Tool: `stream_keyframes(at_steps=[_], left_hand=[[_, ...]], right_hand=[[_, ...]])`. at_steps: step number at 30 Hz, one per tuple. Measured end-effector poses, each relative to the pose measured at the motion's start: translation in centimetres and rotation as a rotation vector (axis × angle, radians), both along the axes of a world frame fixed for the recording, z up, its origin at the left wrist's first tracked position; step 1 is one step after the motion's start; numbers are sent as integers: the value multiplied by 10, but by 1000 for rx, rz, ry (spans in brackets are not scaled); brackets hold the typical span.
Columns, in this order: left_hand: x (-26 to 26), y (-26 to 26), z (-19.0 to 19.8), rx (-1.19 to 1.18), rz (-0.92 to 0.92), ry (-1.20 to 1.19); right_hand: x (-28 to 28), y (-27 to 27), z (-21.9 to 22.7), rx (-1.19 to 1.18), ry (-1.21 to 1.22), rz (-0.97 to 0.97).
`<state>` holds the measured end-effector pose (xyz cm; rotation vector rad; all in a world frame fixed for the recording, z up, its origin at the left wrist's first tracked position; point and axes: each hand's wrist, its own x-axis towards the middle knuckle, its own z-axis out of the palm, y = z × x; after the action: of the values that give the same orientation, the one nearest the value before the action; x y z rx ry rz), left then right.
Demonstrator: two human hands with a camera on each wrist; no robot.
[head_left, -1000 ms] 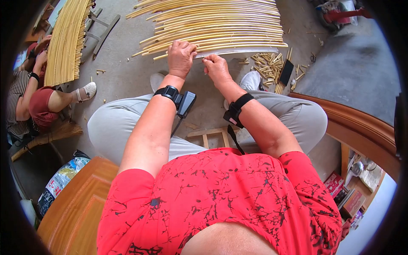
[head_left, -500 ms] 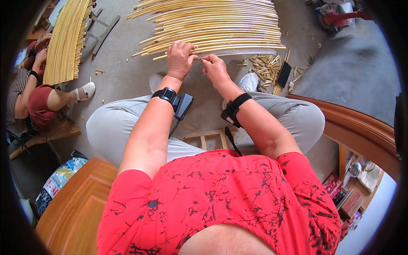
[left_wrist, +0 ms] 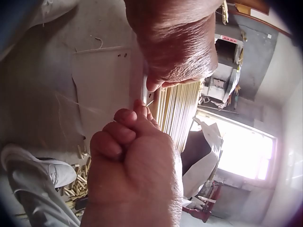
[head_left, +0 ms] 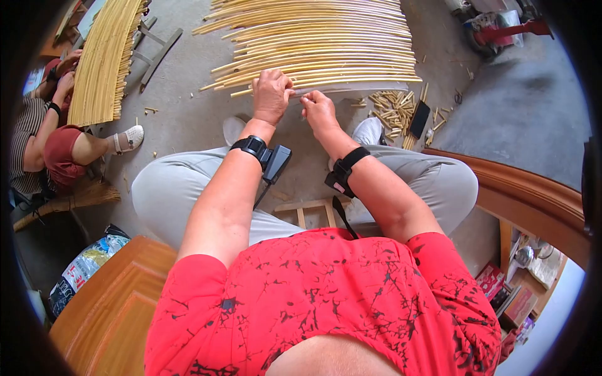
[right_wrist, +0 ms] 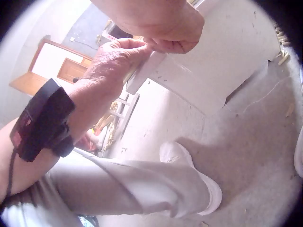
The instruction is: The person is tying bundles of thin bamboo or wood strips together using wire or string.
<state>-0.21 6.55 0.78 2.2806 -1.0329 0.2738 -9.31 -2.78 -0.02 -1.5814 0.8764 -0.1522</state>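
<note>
A person in a red patterned shirt (head_left: 326, 301) and light grey trousers (head_left: 169, 188) sits over a grey concrete floor (head_left: 188, 113). In front of the knees a wide mat of long pale yellow bamboo strips (head_left: 320, 44) lies side by side on a white board (right_wrist: 222, 71). At the mat's near edge both hands meet, almost touching. The left hand (head_left: 271, 95) rests on the nearest strips with fingers curled down over them. The right hand (head_left: 318, 111) has its fingers curled, thumb and forefinger pinching a thin pale sliver (left_wrist: 149, 102) at the board's edge. Each wrist wears a black strapped camera (head_left: 268, 155). Short yellow bamboo offcuts (head_left: 392, 106) lie scattered to the right. Another seated person (head_left: 44, 144) works a second bamboo mat (head_left: 100, 59) at far left.
</note>
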Motion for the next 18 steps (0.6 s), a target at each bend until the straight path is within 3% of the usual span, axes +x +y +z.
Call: stream_keyframes(at_steps=[11, 18], left_hand=[[1, -1, -2, -27, -15, 33], [2, -2, -3, -37, -15, 35]], right_hand=[[8, 1, -6, -171, 40, -8], [15, 5, 11, -119, 127, -70]])
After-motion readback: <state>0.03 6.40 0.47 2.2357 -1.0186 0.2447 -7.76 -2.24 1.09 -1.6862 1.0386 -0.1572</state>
